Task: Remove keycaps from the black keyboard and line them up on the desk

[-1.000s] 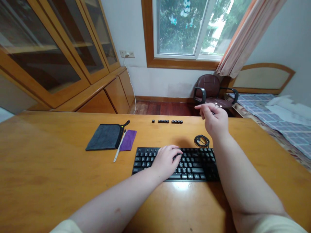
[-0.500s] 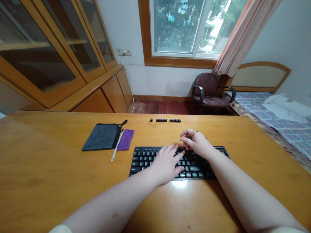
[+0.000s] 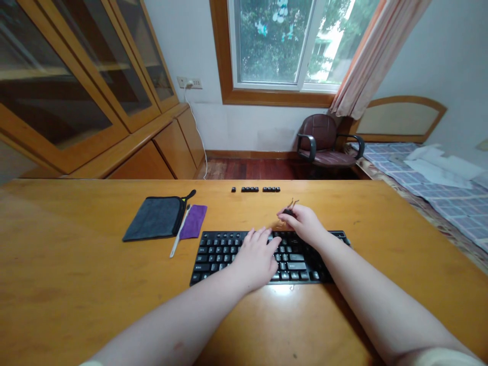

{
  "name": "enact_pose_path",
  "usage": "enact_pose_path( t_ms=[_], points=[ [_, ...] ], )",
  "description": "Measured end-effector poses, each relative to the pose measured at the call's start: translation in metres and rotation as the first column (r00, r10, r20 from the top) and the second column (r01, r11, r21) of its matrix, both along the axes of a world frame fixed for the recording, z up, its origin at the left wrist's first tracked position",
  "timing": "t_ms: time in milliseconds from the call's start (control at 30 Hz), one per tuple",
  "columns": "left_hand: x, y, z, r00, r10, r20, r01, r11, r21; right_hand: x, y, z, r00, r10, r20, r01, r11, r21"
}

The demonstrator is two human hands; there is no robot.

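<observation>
A black keyboard [image 3: 217, 254] lies on the wooden desk in front of me. My left hand [image 3: 256, 256] rests flat over its middle keys with the fingers spread, pressing on it and gripping nothing. Just above the keyboard's back edge, my right hand [image 3: 305, 221] is closed on a small keycap puller [image 3: 288, 211] with a dark body and thin wire prongs pointing up. Whether a key sits in the puller is too small to make out. Loose black keycaps [image 3: 249, 189] stand in a row near the desk's far edge, in two groups and one single cap.
Left of the keyboard are a dark grey zip pouch [image 3: 154, 218], a purple cloth [image 3: 193, 221] and a white-handled brush [image 3: 177, 239] between them. Beyond the desk [image 3: 95, 295] stand a brown armchair [image 3: 324, 140], a bed [image 3: 434, 168] and a glass-doored cabinet [image 3: 114, 152].
My right hand has lifted slightly and turned, so the puller's prongs now point up. My left hand stays on the keyboard, its fingers a little closer together. The view has shifted slightly.
</observation>
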State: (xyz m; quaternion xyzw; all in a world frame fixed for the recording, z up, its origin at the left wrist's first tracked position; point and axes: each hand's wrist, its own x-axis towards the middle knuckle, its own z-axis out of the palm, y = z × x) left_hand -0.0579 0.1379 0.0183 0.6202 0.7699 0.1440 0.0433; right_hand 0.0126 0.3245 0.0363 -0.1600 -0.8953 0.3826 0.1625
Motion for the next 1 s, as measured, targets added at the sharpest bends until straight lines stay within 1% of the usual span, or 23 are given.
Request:
enact_pose_path(
  t_ms=[67,100,233,300,533,667,767,867,1000],
  points=[
    [0.0,0.0,-0.002,1.0,-0.023,-0.004,0.023,1.0,0.006,-0.002,-0.003,-0.005,0.998,-0.054,-0.042,0.055,0.998,0.025],
    [0.0,0.001,-0.003,0.999,-0.038,-0.006,0.038,0.999,0.007,-0.002,-0.004,-0.008,0.997,-0.051,-0.051,0.052,0.998,0.021],
    [-0.002,0.002,-0.005,0.998,-0.065,-0.017,0.065,0.998,0.004,-0.002,-0.009,-0.009,0.998,0.059,-0.021,-0.059,0.998,-0.02],
    [-0.003,0.002,-0.004,0.997,-0.069,-0.017,0.069,0.998,-0.003,-0.002,-0.01,-0.008,0.996,0.093,0.0,-0.092,0.995,-0.026],
    [-0.004,0.002,-0.006,0.997,-0.074,-0.012,0.074,0.997,0.0,-0.003,-0.01,-0.009,0.989,0.148,-0.015,-0.147,0.988,0.043],
    [-0.004,0.003,-0.008,0.997,-0.077,-0.016,0.077,0.997,0.0,-0.003,-0.008,-0.012,0.991,0.128,-0.026,-0.125,0.989,0.083],
    [-0.004,0.002,-0.007,0.997,-0.075,-0.016,0.075,0.997,-0.007,-0.004,-0.008,-0.012,0.995,0.101,0.009,-0.102,0.991,0.087],
    [-0.004,0.002,-0.007,0.997,-0.075,-0.015,0.075,0.997,-0.01,-0.005,-0.008,-0.012,0.986,0.158,0.054,-0.162,0.983,0.09],
    [-0.004,0.002,-0.006,0.997,-0.077,-0.011,0.077,0.997,0.0,-0.006,-0.006,-0.014,0.964,0.265,0.001,-0.265,0.961,0.074]
  ],
)
